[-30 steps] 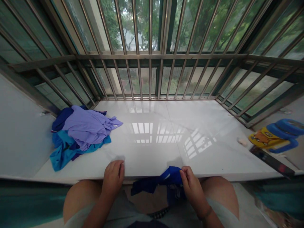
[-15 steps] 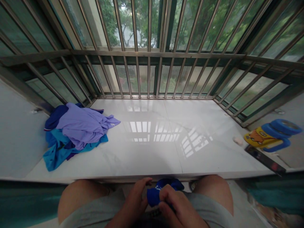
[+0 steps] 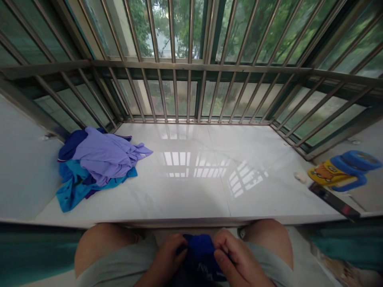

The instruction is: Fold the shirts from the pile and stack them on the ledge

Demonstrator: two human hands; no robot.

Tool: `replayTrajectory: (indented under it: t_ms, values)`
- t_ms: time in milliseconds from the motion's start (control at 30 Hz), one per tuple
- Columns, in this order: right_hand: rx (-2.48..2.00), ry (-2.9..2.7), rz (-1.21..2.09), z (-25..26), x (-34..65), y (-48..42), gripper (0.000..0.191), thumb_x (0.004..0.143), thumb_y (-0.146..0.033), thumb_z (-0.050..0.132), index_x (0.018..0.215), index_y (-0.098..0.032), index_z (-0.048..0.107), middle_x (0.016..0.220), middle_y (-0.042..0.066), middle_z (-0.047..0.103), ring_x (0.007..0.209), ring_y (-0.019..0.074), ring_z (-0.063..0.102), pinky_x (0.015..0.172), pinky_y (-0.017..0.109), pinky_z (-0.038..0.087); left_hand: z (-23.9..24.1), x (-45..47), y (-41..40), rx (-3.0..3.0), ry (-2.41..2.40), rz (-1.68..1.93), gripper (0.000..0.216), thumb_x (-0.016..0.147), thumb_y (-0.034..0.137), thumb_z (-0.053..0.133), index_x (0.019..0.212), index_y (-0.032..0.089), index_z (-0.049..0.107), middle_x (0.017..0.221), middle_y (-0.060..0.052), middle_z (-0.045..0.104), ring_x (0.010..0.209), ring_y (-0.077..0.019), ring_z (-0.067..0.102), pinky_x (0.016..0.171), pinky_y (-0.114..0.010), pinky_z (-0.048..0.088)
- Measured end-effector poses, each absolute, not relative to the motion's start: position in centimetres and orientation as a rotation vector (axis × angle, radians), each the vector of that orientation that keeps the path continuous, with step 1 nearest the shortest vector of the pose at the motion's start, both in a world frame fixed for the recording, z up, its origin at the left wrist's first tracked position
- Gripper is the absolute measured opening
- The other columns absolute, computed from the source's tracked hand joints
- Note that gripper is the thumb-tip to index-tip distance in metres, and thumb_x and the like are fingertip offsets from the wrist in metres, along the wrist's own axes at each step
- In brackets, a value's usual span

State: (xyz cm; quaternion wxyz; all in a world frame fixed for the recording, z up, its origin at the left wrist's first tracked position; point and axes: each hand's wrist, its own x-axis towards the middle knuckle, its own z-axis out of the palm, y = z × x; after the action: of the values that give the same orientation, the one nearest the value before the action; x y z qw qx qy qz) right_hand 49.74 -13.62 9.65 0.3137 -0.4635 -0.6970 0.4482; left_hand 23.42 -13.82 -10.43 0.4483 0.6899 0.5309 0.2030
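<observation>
The left hand point(image 3: 172, 252) and right hand point(image 3: 235, 255) pinch opposite sides of the white-printed blue garment point(image 3: 201, 248), on the near side of the windowsill point(image 3: 185, 199), where one loosened pinch could let the fabric slump and crease.

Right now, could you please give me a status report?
Left hand, right hand: both holding blue cloth. Cloth between knees. Clothes pile on ledge, apart from hands.

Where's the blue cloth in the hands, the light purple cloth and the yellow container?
Blue cloth point(image 3: 202, 251), head view: middle part.
Light purple cloth point(image 3: 105, 157), head view: middle folds.
Yellow container point(image 3: 332, 173), head view: yellow side.
</observation>
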Motion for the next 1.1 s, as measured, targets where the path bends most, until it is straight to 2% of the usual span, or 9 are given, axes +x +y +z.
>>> replayTrajectory:
  t_ms: [167,333,467,667,767,833,933,1000,1100]
  values:
    - [-1.299,-1.792,1.068,10.0,50.4,-13.1,0.039,0.115,-0.055,0.043,0.093,-0.025,0.057,0.081,-0.002,0.06,0.073,0.015,0.056,0.067,0.024,0.046,-8.2,22.9,-12.4,1.697,1.232,0.642,0.015,0.097,0.035,0.067,0.092,0.024,0.076,0.098,-0.008,0.077,0.096,-0.0254,0.072,0.09,-0.036,0.058]
    - [-1.463,-1.689,0.846,10.2,53.0,-11.4,0.039,0.112,-0.058,0.048,0.091,-0.027,0.06,0.07,-0.003,0.059,0.064,0.0163,0.058,0.061,0.025,0.047,-6.3,20.9,-11.7,1.727,1.203,0.788,0.034,0.106,0.052,0.057,0.096,0.025,0.075,0.099,-0.009,0.078,0.098,-0.0252,0.074,0.092,-0.036,0.059]
    - [-1.644,-1.652,0.617,9.3,56.6,-10.2,0.037,0.105,-0.061,0.059,0.09,-0.028,0.061,0.069,-0.003,0.065,0.062,0.0179,0.061,0.06,0.027,0.048,-4.6,19.8,-11.4,1.598,1.381,0.889,0.046,0.11,0.059,0.046,0.104,0.024,0.075,0.093,-0.007,0.077,0.087,-0.0235,0.073,0.083,-0.035,0.06]
    - [-1.809,-2.029,0.652,8.3,59.3,-9.4,0.044,0.083,-0.056,0.087,0.12,-0.035,0.077,0.088,-0.001,0.082,0.076,0.0283,0.076,0.067,0.033,0.054,-2.1,19.8,-10.7,1.543,1.61,1.01,0.046,0.112,0.06,0.038,0.107,0.025,0.068,0.093,-0.005,0.075,0.085,-0.0243,0.074,0.078,-0.035,0.06]
    - [-1.85,-2.149,0.681,7.7,59.2,-9.1,0.037,0.083,-0.047,0.088,0.119,-0.039,0.081,0.096,0.001,0.085,0.088,0.0343,0.08,0.079,0.039,0.059,-1.8,19.2,-10.5,1.684,1.698,0.983,0.045,0.113,0.056,0.035,0.106,0.026,0.067,0.084,-0.003,0.073,0.073,-0.023,0.071,0.07,-0.034,0.058]
    - [-1.888,-2.148,0.646,7.1,59.2,-9.1,0.024,0.085,-0.041,0.084,0.109,-0.038,0.083,0.098,0.002,0.085,0.091,0.0357,0.08,0.083,0.042,0.061,-2.1,18.3,-10.5,1.915,1.639,0.961,0.048,0.112,0.061,0.037,0.103,0.027,0.071,0.086,-0.005,0.076,0.076,-0.024,0.073,0.072,-0.034,0.059]
    - [-1.846,-2.103,0.623,6.8,59.9,-9.4,0.016,0.087,-0.032,0.076,0.102,-0.034,0.082,0.103,0.004,0.084,0.091,0.0329,0.08,0.086,0.042,0.062,-2.3,16.7,-10.7,2.325,1.406,0.904,0.047,0.097,0.075,0.062,0.103,0.031,0.075,0.093,-0.006,0.08,0.083,-0.028,0.077,0.076,-0.036,0.061]
    - [-1.719,-2.087,0.689,7.0,60.6,-9.8,0.016,0.09,-0.032,0.069,0.101,-0.031,0.081,0.118,0.007,0.083,0.097,0.0312,0.08,0.089,0.041,0.062,-2.0,15.5,-10.5,2.468,1.337,0.837,0.037,0.092,0.066,0.076,0.11,0.034,0.076,0.097,-0.005,0.081,0.084,-0.0288,0.078,0.076,-0.036,0.062]
    - [-1.516,-2.063,0.82,7.5,61.6,-10.5,0.025,0.095,-0.039,0.065,0.109,-0.028,0.083,0.125,0.012,0.081,0.11,0.0329,0.079,0.095,0.042,0.062,-0.7,13.6,-9.8,2.486,1.43,0.766,0.025,0.095,0.033,0.066,0.118,0.038,0.076,0.096,-0.003,0.081,0.081,-0.0265,0.078,0.073,-0.034,0.063]
